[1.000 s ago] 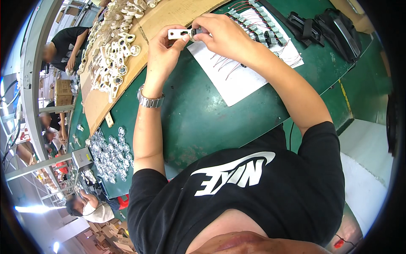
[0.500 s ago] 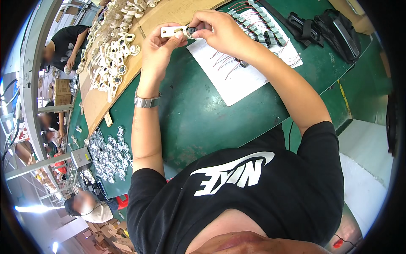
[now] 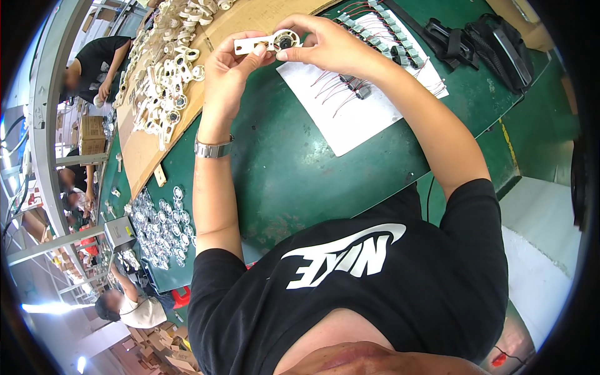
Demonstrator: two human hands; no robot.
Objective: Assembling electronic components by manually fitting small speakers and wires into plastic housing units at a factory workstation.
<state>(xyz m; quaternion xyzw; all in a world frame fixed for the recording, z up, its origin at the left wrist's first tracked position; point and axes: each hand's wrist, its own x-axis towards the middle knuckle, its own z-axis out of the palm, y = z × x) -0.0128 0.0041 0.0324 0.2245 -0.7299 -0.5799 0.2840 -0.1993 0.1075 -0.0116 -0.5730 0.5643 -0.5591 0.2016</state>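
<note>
Between my two hands, over the far part of the table, is a cream plastic housing (image 3: pixel 251 45) with a flat slotted handle and a round ring head. A small black round part (image 3: pixel 285 43) sits in the middle of that ring. My left hand (image 3: pixel 232 65) is closed on the handle, the thumb lying across it near the ring. My right hand (image 3: pixel 331 49) grips the ring's rim between thumb and fingers, thumb at the near edge. Whether the black part is fixed in the ring, I cannot tell.
Many similar cream housings (image 3: pixel 164 94) lie heaped on cardboard (image 3: pixel 140 165) at the left. Shiny round parts (image 3: pixel 161 228) cover the near left. Small wired components (image 3: pixel 390 37) rest on white paper (image 3: pixel 340 134), with a black bag (image 3: pixel 500 53) far right. Other people work at left.
The housing has turned so its ring faces up, showing the black part in its middle. My right fingers have shifted from the black part to the ring's rim.
</note>
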